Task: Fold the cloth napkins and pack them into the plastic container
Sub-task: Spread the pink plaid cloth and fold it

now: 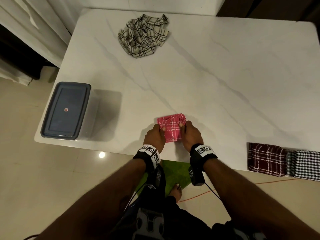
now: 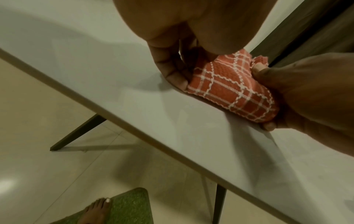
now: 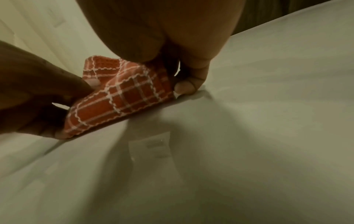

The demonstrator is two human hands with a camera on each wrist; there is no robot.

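Observation:
A pink checked napkin (image 1: 172,128), folded small, lies near the table's front edge. My left hand (image 1: 155,135) grips its left side, thumb on top and fingers (image 2: 173,71) curled at its edge. My right hand (image 1: 189,134) grips the right side the same way, thumb on the cloth, fingers (image 3: 188,86) touching the table. The napkin (image 2: 229,91) bulges upward between both hands and shows in the right wrist view as well, as a red checked cloth (image 3: 122,97). The plastic container (image 1: 66,110) with its grey lid on stands at the table's left front corner.
A crumpled cream checked napkin (image 1: 143,36) lies at the table's far side. A folded maroon napkin (image 1: 265,159) and a folded black-and-white one (image 1: 304,165) sit at the front right edge. The white marble table (image 1: 207,80) spreads between them. A green mat (image 1: 174,174) lies on the floor.

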